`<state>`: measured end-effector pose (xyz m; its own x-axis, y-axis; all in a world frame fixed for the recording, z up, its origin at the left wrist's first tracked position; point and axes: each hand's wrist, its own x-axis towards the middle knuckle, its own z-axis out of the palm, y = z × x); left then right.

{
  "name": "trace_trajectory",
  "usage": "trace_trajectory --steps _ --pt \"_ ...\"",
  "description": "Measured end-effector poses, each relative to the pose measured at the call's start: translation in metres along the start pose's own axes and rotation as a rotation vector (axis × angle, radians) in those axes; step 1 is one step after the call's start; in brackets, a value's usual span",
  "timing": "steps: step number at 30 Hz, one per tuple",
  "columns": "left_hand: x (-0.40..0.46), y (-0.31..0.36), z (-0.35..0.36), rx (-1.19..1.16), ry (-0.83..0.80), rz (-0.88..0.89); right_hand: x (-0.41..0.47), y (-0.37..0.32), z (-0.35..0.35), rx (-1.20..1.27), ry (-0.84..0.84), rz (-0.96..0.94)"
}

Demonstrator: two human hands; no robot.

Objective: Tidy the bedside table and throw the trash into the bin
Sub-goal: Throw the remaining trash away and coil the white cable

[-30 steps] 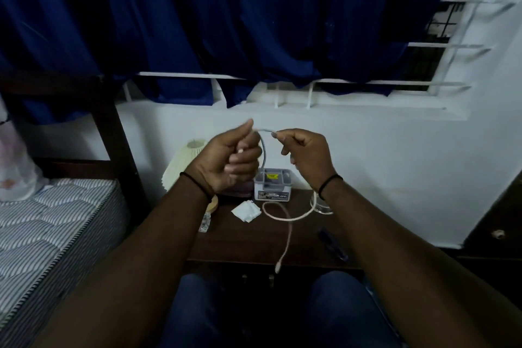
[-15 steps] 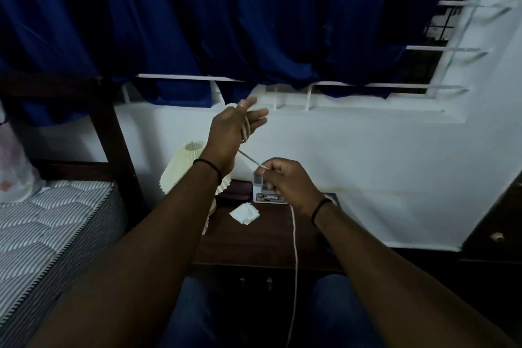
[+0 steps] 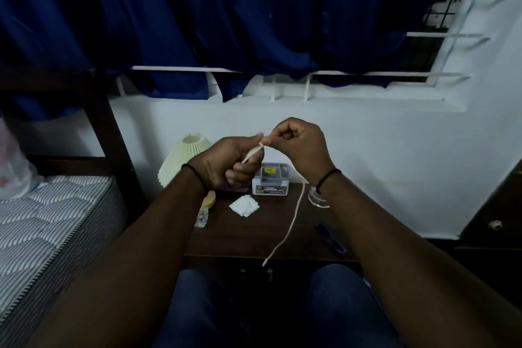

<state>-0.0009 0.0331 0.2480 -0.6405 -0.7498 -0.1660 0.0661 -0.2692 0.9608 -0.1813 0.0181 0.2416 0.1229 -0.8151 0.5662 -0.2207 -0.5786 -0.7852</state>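
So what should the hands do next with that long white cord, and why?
Probably make one more loop. The left hand holds a gathered part of the white cord, and the right hand pinches it close by. A long tail hangs down past the bedside table edge, so winding it in looks like the next step.

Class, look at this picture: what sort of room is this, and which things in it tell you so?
Most likely a bedroom: a quilted mattress on a dark bed frame, a bedside table with a pleated lamp, and a blue curtain over the window.
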Motion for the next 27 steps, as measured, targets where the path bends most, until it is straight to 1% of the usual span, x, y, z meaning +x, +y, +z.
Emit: trace_trajectory --steps 1,2,3,4,6,8,10,12,14,17,19,20,22,24,27 --pt "-0.001 0.003 -0.001 -0.115 -0.094 0.037 0.0 0.001 0.001 0.033 0.012 0.004" --pt "-0.001 0.005 -0.001 -0.207 -0.151 0.104 -0.001 0.003 0.002 0.047 0.016 0.02" --pt "-0.001 0.008 0.0 -0.274 -0.164 0.188 -0.003 0.006 0.005 0.051 0.013 0.051" --pt "0.0 0.012 0.003 -0.323 -0.139 0.273 -0.007 0.011 0.008 0.055 0.006 0.099" --pt "0.001 0.018 0.012 -0.397 -0.024 0.42 -0.016 0.022 0.016 0.097 -0.035 0.214" --pt "0.003 0.025 0.022 -0.429 0.074 0.546 -0.026 0.033 0.024 0.102 -0.092 0.288" --pt "0.005 0.031 0.026 -0.431 0.123 0.642 -0.039 0.041 0.031 0.081 -0.15 0.355" --pt "0.007 0.035 0.024 -0.429 0.147 0.701 -0.054 0.046 0.035 0.058 -0.198 0.4" --pt "0.007 0.034 0.016 -0.407 0.188 0.717 -0.067 0.049 0.036 0.045 -0.229 0.41" --pt "0.007 0.025 0.0 -0.311 0.367 0.699 -0.072 0.047 0.029 0.065 -0.208 0.425" --pt "0.005 0.017 -0.01 -0.171 0.525 0.643 -0.066 0.041 0.022 0.109 -0.162 0.403" --pt "0.006 0.012 -0.014 -0.065 0.602 0.596 -0.062 0.038 0.018 0.128 -0.14 0.385" --pt "0.007 0.0 -0.019 0.145 0.693 0.483 -0.053 0.031 0.012 0.131 -0.118 0.332" --pt "0.011 -0.012 -0.02 0.312 0.694 0.397 -0.045 0.024 0.008 0.075 -0.138 0.254" --pt "0.013 -0.027 -0.014 0.596 0.645 0.33 -0.035 0.011 0.006 -0.035 -0.197 0.15"
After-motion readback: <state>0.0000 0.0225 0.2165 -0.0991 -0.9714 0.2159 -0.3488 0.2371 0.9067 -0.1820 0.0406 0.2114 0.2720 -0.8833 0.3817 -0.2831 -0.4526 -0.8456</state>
